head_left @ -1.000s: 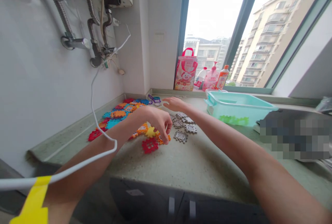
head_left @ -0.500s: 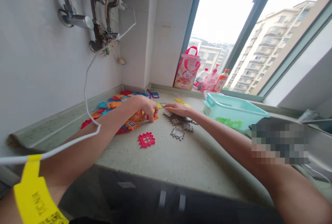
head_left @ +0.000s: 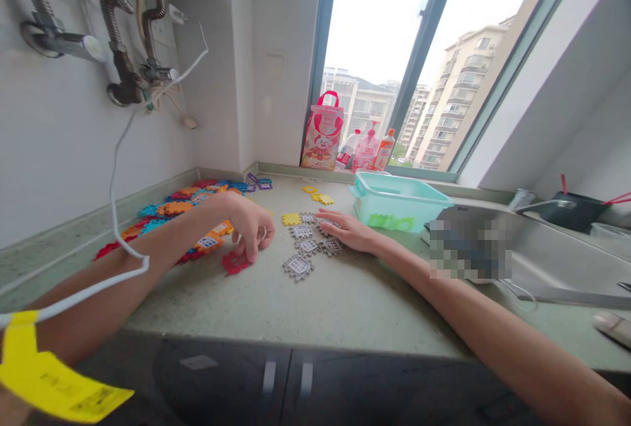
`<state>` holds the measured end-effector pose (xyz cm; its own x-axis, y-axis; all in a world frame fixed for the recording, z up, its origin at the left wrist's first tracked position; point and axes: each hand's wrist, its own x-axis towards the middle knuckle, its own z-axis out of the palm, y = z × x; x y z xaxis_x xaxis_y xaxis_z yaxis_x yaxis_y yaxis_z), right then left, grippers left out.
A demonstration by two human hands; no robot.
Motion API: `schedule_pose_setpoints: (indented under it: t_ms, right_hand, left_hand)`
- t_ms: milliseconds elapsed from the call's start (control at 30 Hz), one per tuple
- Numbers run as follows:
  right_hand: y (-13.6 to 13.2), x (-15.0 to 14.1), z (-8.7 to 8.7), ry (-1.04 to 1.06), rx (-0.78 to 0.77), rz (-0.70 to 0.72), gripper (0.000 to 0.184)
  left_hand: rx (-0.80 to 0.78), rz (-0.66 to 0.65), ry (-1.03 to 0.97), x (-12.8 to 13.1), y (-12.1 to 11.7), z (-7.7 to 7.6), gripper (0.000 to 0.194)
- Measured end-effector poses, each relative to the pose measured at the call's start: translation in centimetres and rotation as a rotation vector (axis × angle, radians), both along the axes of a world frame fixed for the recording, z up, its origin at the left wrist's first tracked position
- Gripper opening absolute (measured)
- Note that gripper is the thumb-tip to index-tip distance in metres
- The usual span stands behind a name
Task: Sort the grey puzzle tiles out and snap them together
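Red piece (head_left: 233, 263) touching curled left hand (head_left: 250, 227)

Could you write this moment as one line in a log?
left hand: fingers on red piece | right hand: over grey pieces | nearby: green tub, yellow pieces

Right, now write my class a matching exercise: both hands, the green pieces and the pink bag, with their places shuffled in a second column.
Things:
1. Left hand
2. Right hand
3. Green pieces
4. Pink bag

Places:
A. Inside the turquoise tub
B. Over gray lattice pieces
C. Beside the window
D. At a red piece

Pairs: 1-D, 2-B, 3-A, 4-C
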<state>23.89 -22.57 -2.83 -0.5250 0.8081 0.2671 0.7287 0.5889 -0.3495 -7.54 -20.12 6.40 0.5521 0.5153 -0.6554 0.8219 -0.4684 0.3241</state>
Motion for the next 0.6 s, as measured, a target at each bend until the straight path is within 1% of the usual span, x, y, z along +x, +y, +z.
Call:
schedule_pose_setpoints:
  t_ms: [33,67,100,167,200,233,267,333,367,467,600]
  right_hand:
    - [-0.2,0.3,0.3,0.014,0.015,-0.007,0.053]
    - [-0.3,0.6,0.5,0.015,0.033,-0.009,0.053]
    - [-0.5,1.0,0.8,0.003,0.049,-0.009,0.053]
    - [-0.7,1.9,1.4,-0.039,0.054,-0.004,0.051]
    - [-0.9,2.4,1.8,-0.060,0.041,-0.009,0.049]
    - [-1.0,2.9,2.1,-0.081,0.018,-0.023,0.047]
    - [-1.2,3.3,2.5,-0.105,-0.011,-0.048,0.044]
    - [-1.6,4.0,3.2,-0.160,-0.085,-0.108,0.043]
    - [-1.7,4.1,3.4,-0.187,-0.123,-0.134,0.045]
    - [-2.1,4.0,3.9,-0.233,-0.190,-0.148,0.053]
    - [-2.4,3.0,3.4,-0.214,-0.144,-0.088,0.046]
  left_hand:
    - [0.071,-0.018,-0.032,-0.2,0.7,-0.2,0.046]
    - [0.184,-0.033,-0.070,-0.3,1.4,-0.5,0.043]
    - [0.338,-0.042,-0.113,-0.2,2.0,-0.9,0.039]
    - [0.704,-0.066,-0.213,0.4,2.7,-2.0,0.031]
    - [0.857,-0.097,-0.259,0.8,2.9,-2.8,0.030]
    - [0.959,-0.142,-0.293,1.3,2.9,-3.6,0.033]
    - [1.007,-0.198,-0.311,1.8,2.9,-4.3,0.037]
    - [1.003,-0.295,-0.298,2.5,2.7,-5.7,0.044]
    - [0.998,-0.315,-0.273,2.8,2.7,-6.1,0.044]
    - [1.069,-0.288,-0.162,2.7,3.1,-6.7,0.040]
    - [1.177,-0.197,-0.040,1.8,4.4,-6.9,0.035]
